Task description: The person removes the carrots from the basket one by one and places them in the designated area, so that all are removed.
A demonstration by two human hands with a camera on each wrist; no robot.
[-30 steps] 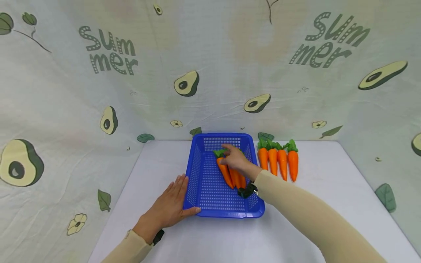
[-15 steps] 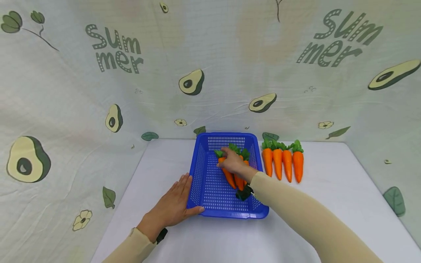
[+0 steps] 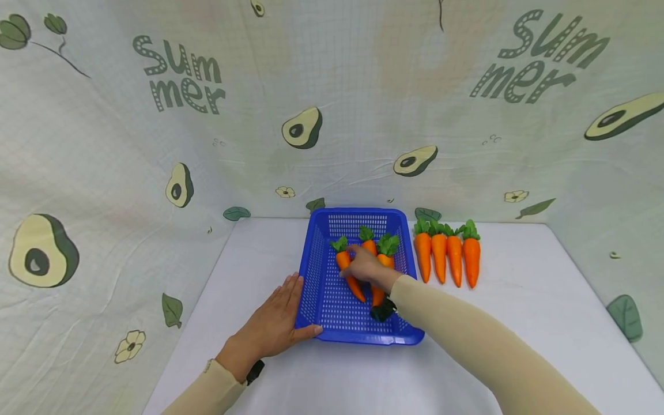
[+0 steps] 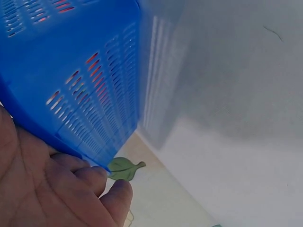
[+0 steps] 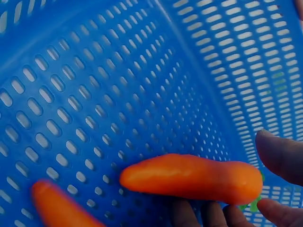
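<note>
Right hand (image 3: 365, 268) reaching into the blue basket (image 3: 316, 271), fingers (image 5: 279, 156) curled about the leftmost carrot (image 3: 349, 271) of the three lying there; thumb on one side and fingertips under it in the wrist view, so gripping that carrot. Just right of this hand, touching or nearly touching it, a middle carrot (image 3: 369, 246) and a third carrot (image 3: 385, 256), green tops pointing away from the hand toward the far wall of the basket. Close under the wrist, a dark strap or band (image 3: 383, 311) over the basket floor.

Left hand (image 3: 275, 328) flat on the table (image 3: 249, 259), fingers straight and relaxed, pressed against the outside of the basket's left wall near the front corner, thumb along the near rim. Holding nothing; open palm only, seen also in the left wrist view against the slotted blue wall (image 4: 90, 94).

Beyond the right hand, outside the basket and just beside its right wall, a row of four carrots (image 3: 447, 256) lying side by side on the table, tops away, tips toward the person. Behind everything, a pale cloth (image 3: 332, 86) printed with avocados and the word "Summer".
</note>
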